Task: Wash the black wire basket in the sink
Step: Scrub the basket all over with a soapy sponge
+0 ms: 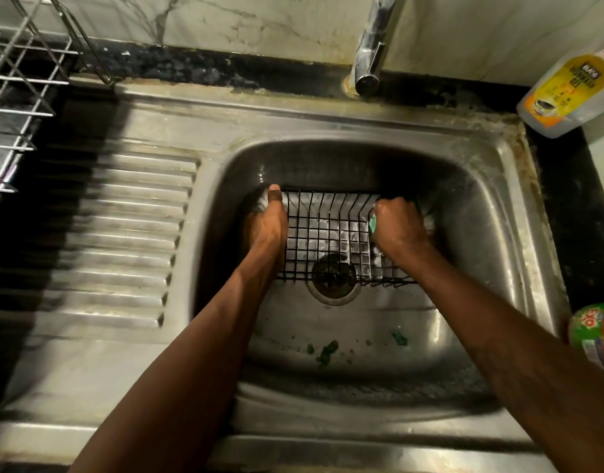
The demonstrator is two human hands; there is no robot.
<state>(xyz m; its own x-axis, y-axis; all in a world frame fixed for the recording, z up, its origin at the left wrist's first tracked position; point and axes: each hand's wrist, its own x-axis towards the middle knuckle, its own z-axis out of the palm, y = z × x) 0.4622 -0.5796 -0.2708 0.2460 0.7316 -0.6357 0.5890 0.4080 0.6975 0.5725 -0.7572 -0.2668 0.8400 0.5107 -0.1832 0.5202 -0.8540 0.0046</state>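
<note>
Low in the sink bowl, the left hand has its fingers clamped on the left wall of the black wire basket (suds on its mesh). The right hand has its fingers curled tight round a green scrubber at the basket's right wall, which lies over the drain.

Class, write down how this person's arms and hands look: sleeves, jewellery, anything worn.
The left forearm and right forearm are bare to the frame's edge: no sleeves show. The left hand and right hand wear no gloves, and no watch, bracelet or ring is visible. The right hand glistens wet.
</note>
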